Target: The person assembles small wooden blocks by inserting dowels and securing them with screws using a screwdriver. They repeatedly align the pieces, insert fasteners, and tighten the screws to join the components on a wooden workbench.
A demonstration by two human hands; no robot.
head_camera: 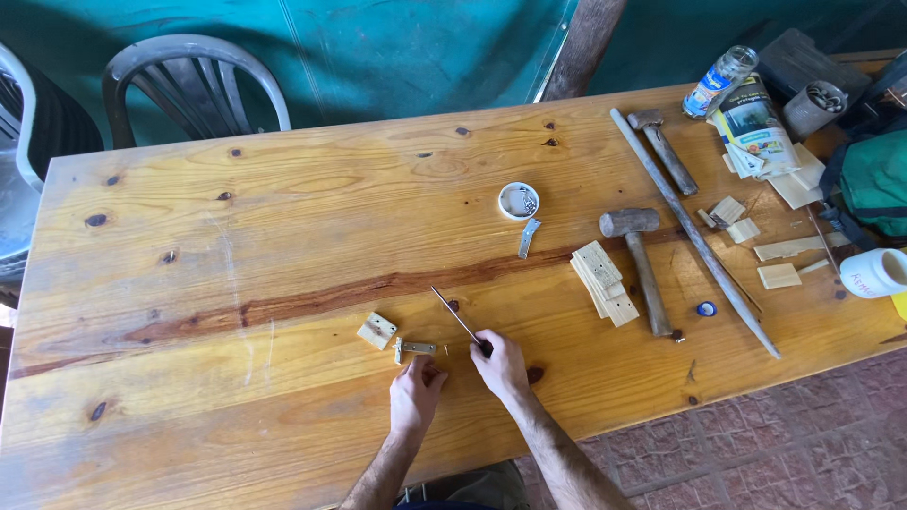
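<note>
My right hand [499,364] grips the handle of a thin screwdriver [453,314] whose shaft lies slanting up and to the left over the wooden table [236,236]. My left hand [417,389] rests with closed fingers just below a small metal hinge [414,348]; whether it pinches something I cannot make out. A small wooden block [377,331] lies just left of the hinge.
A white lid with small screws [519,200] and a metal strip [527,238] lie mid-table. To the right are stacked wood pieces [603,281], two hammers [641,260] [663,149], a long rod [694,234], a bottle [720,81], a white cup [874,273]. Grey chair [194,80] behind.
</note>
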